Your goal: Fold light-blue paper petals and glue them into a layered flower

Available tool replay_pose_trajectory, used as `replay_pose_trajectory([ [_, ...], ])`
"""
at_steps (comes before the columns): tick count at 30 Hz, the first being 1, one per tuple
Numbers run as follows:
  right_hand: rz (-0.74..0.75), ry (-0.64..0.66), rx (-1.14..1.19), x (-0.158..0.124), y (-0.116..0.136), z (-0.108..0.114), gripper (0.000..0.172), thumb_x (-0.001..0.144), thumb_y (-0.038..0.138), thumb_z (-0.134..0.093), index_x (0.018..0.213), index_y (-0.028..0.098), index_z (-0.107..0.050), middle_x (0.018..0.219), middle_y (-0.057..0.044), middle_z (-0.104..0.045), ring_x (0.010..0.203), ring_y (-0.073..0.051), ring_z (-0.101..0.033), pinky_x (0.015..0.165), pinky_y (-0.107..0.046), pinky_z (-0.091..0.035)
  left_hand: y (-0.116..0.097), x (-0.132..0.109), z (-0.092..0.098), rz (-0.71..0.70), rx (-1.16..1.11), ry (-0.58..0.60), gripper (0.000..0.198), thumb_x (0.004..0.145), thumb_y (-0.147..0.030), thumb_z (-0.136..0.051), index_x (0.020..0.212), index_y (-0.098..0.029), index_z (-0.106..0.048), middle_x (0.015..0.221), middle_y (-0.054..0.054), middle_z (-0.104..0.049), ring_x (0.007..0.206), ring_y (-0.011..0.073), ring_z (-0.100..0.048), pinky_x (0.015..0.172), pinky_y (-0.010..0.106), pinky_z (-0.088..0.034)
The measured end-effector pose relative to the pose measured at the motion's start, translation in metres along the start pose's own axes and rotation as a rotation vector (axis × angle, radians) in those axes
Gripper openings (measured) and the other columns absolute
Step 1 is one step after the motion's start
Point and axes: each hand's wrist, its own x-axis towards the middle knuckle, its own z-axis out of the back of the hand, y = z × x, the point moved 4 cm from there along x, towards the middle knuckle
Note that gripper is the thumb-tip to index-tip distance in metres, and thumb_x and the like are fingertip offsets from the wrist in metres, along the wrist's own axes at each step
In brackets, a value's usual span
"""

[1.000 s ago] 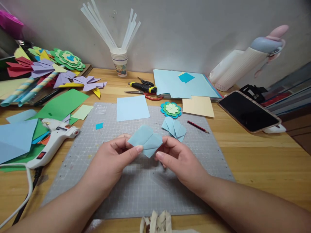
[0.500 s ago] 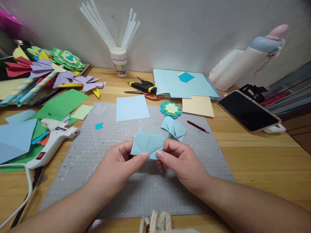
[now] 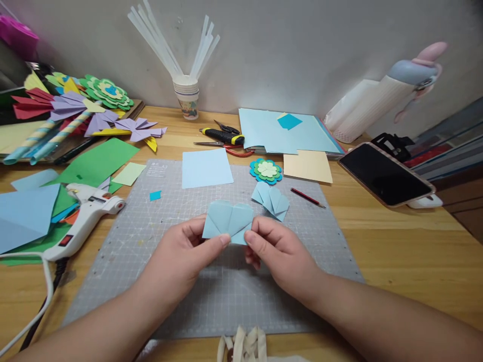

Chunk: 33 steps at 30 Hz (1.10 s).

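Note:
Between my two hands is a folded light-blue paper heart (image 3: 228, 220), held up above the grey cutting mat (image 3: 124, 271) with its two lobes at the top. My left hand (image 3: 196, 246) pinches its lower left side, the thumb across the front. At its lower right, my right hand (image 3: 277, 246) grips with thumb and fingers; the fingers behind the paper are partly hidden. Just beyond lie more folded light-blue paper pieces (image 3: 270, 200). A layered paper flower (image 3: 266, 171) in blue and green and a light-blue paper square (image 3: 207, 168) rest farther back.
A white glue gun (image 3: 85, 218) with its cable lies on coloured paper at left. Scissors (image 3: 211, 145), a cutter (image 3: 222, 136), a pencil (image 3: 307, 197) and a phone (image 3: 387, 173) lie around the mat. A paper cup (image 3: 187, 104) holds glue sticks; a bottle (image 3: 388, 100) leans at right.
Both hands keep hold of the paper heart. It has turned slightly more upright and shifted a little left, and the right hand's grip has moved slightly. The view has shifted a little.

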Motion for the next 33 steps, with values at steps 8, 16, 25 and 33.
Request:
replay_pose_trajectory([
  [8, -0.018, 0.077, 0.096, 0.0, 0.0, -0.008, 0.017, 0.081, 0.037, -0.062, 0.081, 0.02, -0.056, 0.061, 0.004, -0.052, 0.05, -0.009, -0.041, 0.046, -0.023, -0.032, -0.004, -0.004, -0.005, -0.072, 0.072, 0.139, 0.013, 0.079, -0.03, -0.066, 0.071, -0.02, -0.07, 0.08, 0.001, -0.071, 0.083, 0.0188, -0.063, 0.08, 0.028, -0.047],
  [16, -0.072, 0.007, 0.155, 0.002, -0.005, -0.005, 0.028, 0.079, 0.044, -0.064, 0.076, 0.017, -0.056, 0.06, 0.004, -0.052, 0.05, -0.008, -0.043, 0.045, -0.022, -0.031, -0.005, -0.002, -0.012, -0.017, -0.052, 0.214, 0.013, 0.081, -0.029, -0.063, 0.077, -0.019, -0.069, 0.072, -0.002, -0.07, 0.07, 0.0143, -0.063, 0.071, 0.025, -0.049],
  [25, -0.113, 0.051, 0.134, 0.001, -0.006, -0.007, 0.029, 0.076, 0.045, -0.065, 0.074, 0.018, -0.055, 0.061, 0.003, -0.054, 0.052, -0.009, -0.045, 0.046, -0.022, -0.033, -0.009, -0.006, -0.01, -0.168, 0.116, 0.215, 0.017, 0.084, -0.026, -0.059, 0.069, -0.019, -0.064, 0.078, -0.002, -0.066, 0.08, 0.0142, -0.06, 0.076, 0.023, -0.045],
  [33, -0.047, -0.056, 0.035, 0.008, -0.003, 0.009, 0.027, 0.079, 0.042, -0.063, 0.07, 0.018, -0.054, 0.056, 0.004, -0.055, 0.046, -0.008, -0.045, 0.045, -0.021, -0.035, 0.001, -0.001, -0.005, -0.085, 0.139, 0.135, 0.021, 0.08, -0.04, -0.063, 0.09, -0.021, -0.063, 0.078, -0.001, -0.059, 0.076, 0.0154, -0.055, 0.07, 0.026, -0.042],
])
